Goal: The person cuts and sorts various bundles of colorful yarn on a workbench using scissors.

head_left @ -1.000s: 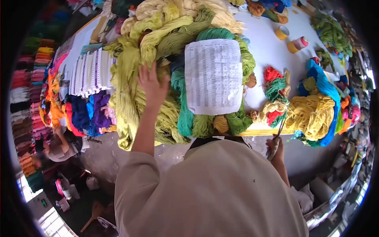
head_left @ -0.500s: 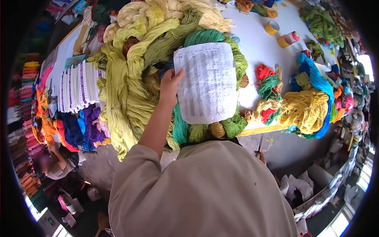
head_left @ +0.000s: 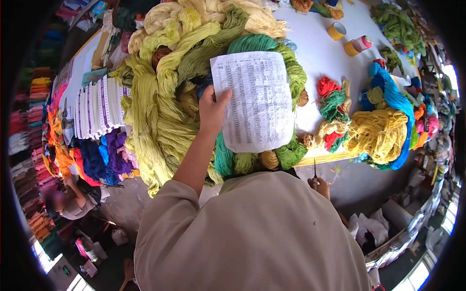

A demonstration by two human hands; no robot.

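Observation:
My left hand [head_left: 212, 111] pinches the left edge of a white printed sheet [head_left: 255, 104], its thumb on the front. Rows and columns of small print cover the sheet, which looks creased and hangs over the yarn. Behind it lie teal yarn [head_left: 252, 43] and green yarn [head_left: 293, 72]. Large olive-yellow skeins [head_left: 170, 92] are heaped left of the paper. Low on the right, past my shirt, my right hand [head_left: 319, 186] is closed around a slim dark pointed tool [head_left: 315, 169], tip up, near the table edge. Its exact kind is too small to tell.
On the white table [head_left: 310, 43] are a tape roll [head_left: 336, 31], a thread cone [head_left: 358, 45], red and green yarn [head_left: 332, 99] and golden yarn [head_left: 378, 133]. Purple-striped papers [head_left: 99, 109] lie left. Another person [head_left: 73, 201] is at the lower left.
The sheet has tilted slightly, its upper left corner shifting left, still in my left hand. My right hand has risen into fuller view with the pointed tool.

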